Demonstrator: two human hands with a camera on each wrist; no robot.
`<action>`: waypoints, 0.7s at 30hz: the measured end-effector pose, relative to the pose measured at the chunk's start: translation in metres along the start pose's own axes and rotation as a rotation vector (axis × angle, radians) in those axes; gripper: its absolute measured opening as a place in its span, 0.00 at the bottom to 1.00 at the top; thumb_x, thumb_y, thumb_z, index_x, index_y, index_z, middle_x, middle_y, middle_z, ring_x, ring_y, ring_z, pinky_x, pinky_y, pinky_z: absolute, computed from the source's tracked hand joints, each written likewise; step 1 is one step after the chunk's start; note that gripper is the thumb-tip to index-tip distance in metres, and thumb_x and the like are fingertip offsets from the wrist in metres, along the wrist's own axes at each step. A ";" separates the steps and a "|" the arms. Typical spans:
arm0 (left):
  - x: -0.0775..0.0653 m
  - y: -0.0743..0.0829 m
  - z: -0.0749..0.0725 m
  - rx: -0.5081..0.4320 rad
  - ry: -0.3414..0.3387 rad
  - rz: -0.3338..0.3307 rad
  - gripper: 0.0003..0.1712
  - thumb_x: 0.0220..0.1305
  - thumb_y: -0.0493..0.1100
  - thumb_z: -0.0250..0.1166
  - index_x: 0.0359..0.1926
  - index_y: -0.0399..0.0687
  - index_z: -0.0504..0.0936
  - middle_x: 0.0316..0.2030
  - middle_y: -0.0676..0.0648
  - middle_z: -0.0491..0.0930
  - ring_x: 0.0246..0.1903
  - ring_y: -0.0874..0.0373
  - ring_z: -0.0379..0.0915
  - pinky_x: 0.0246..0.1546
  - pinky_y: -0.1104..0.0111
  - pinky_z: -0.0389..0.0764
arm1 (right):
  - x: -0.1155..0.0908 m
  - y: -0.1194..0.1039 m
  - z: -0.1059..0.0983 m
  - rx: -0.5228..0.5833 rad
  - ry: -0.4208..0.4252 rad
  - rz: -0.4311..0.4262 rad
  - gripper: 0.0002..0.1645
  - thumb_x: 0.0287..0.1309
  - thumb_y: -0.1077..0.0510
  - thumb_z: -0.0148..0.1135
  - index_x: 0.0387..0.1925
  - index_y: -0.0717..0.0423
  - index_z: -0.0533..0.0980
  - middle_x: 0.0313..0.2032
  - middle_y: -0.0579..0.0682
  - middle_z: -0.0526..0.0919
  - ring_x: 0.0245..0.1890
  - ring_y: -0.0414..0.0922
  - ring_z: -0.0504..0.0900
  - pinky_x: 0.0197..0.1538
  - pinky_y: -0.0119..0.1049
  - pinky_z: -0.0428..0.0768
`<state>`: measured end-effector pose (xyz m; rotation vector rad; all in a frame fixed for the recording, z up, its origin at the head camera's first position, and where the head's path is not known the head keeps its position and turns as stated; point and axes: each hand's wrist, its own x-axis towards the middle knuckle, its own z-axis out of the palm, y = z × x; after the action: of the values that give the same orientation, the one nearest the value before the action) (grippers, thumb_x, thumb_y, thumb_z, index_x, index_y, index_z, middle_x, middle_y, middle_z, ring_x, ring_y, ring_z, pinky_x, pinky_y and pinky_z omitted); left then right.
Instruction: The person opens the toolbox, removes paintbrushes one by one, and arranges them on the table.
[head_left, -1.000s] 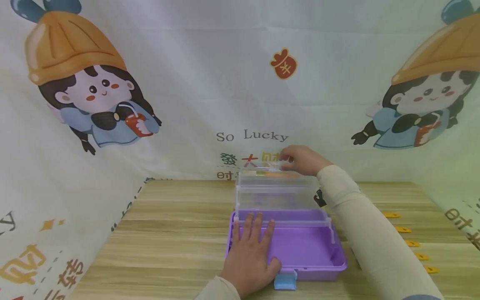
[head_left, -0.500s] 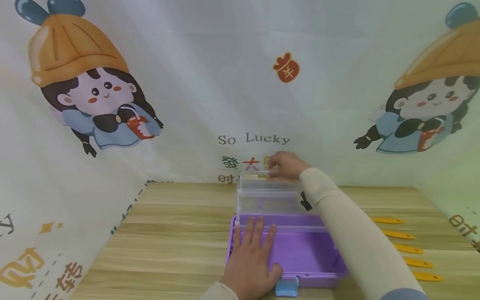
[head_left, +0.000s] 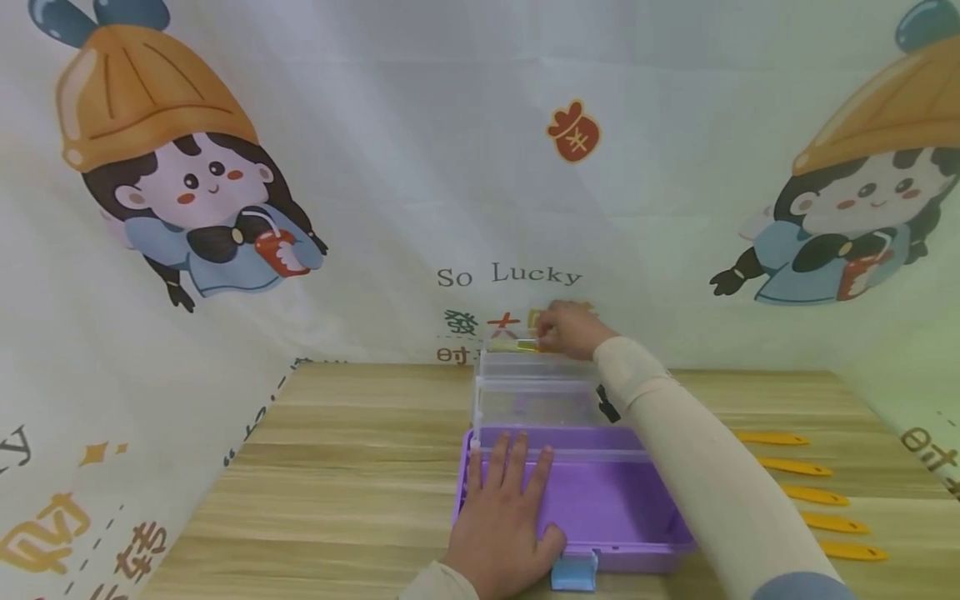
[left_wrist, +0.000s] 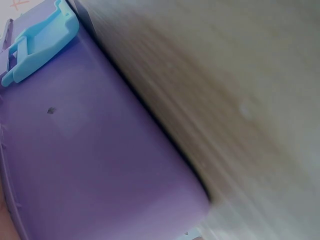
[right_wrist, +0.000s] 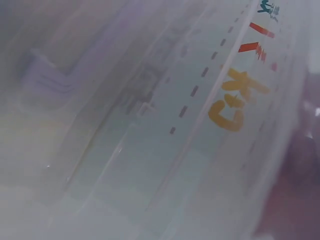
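Observation:
A purple plastic box point(head_left: 611, 496) with a light blue latch point(head_left: 573, 573) stands on the table; its clear tiered trays point(head_left: 536, 404) are raised at the back. My left hand point(head_left: 498, 521) rests on the box's left front side with fingers straight and spread. At the top tray is my right hand point(head_left: 573, 329), its fingers bent down at the upper edge. A small yellow-green piece point(head_left: 527, 345) shows beside the fingertips; I cannot tell whether they hold it. The right wrist view looks through cloudy clear plastic point(right_wrist: 135, 160), with the hand blurred at the right.
Several yellow flat handles point(head_left: 813, 496) lie in a row on the wooden table point(head_left: 322, 467), right of the box and partly behind my right sleeve point(head_left: 705, 450). A printed cloth point(head_left: 420, 167) hangs close behind the table.
My right hand has moved left along the top tray, and the forearm now overlaps more of the box's right side. More of the yellow handles show. The left hand stays in place.

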<state>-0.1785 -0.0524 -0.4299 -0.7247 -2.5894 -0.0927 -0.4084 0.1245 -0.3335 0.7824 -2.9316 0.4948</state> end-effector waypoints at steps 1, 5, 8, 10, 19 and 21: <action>0.000 0.000 0.000 0.001 0.001 -0.001 0.46 0.59 0.62 0.56 0.75 0.50 0.61 0.72 0.36 0.59 0.72 0.38 0.50 0.66 0.38 0.53 | 0.000 0.000 0.000 -0.004 0.000 0.002 0.09 0.58 0.53 0.70 0.37 0.53 0.83 0.41 0.50 0.79 0.44 0.49 0.77 0.53 0.46 0.76; 0.000 0.000 0.000 -0.001 -0.007 -0.004 0.46 0.59 0.62 0.56 0.75 0.50 0.61 0.72 0.37 0.58 0.72 0.39 0.50 0.67 0.38 0.53 | 0.000 0.000 0.001 -0.015 -0.009 -0.014 0.13 0.56 0.51 0.72 0.40 0.54 0.83 0.42 0.50 0.79 0.44 0.50 0.77 0.53 0.46 0.76; 0.000 0.000 -0.001 -0.006 -0.012 -0.004 0.46 0.59 0.62 0.56 0.75 0.50 0.62 0.72 0.37 0.58 0.72 0.39 0.50 0.67 0.38 0.52 | 0.002 0.000 0.000 -0.033 -0.016 -0.036 0.14 0.55 0.52 0.72 0.41 0.54 0.84 0.41 0.51 0.79 0.44 0.50 0.77 0.53 0.46 0.76; 0.000 -0.001 -0.002 -0.008 -0.015 -0.004 0.45 0.59 0.62 0.55 0.75 0.50 0.62 0.72 0.37 0.58 0.72 0.39 0.50 0.67 0.38 0.52 | 0.003 0.000 -0.001 -0.051 -0.022 -0.048 0.14 0.55 0.52 0.72 0.41 0.53 0.85 0.41 0.51 0.79 0.44 0.50 0.77 0.54 0.46 0.75; 0.001 0.000 -0.004 -0.006 -0.017 -0.008 0.45 0.59 0.62 0.55 0.75 0.50 0.63 0.72 0.37 0.59 0.72 0.39 0.50 0.66 0.38 0.54 | 0.004 -0.007 -0.003 -0.099 -0.049 -0.031 0.10 0.55 0.54 0.72 0.39 0.52 0.87 0.41 0.51 0.80 0.46 0.51 0.77 0.57 0.47 0.73; 0.000 0.000 -0.005 -0.007 -0.019 -0.009 0.45 0.59 0.62 0.56 0.75 0.50 0.63 0.72 0.37 0.59 0.72 0.39 0.50 0.66 0.38 0.54 | 0.004 -0.007 -0.003 -0.088 -0.049 -0.025 0.12 0.55 0.55 0.71 0.41 0.53 0.86 0.42 0.51 0.81 0.47 0.51 0.77 0.58 0.48 0.73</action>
<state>-0.1769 -0.0530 -0.4257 -0.7195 -2.6122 -0.0984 -0.4086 0.1181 -0.3283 0.8308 -2.9603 0.3470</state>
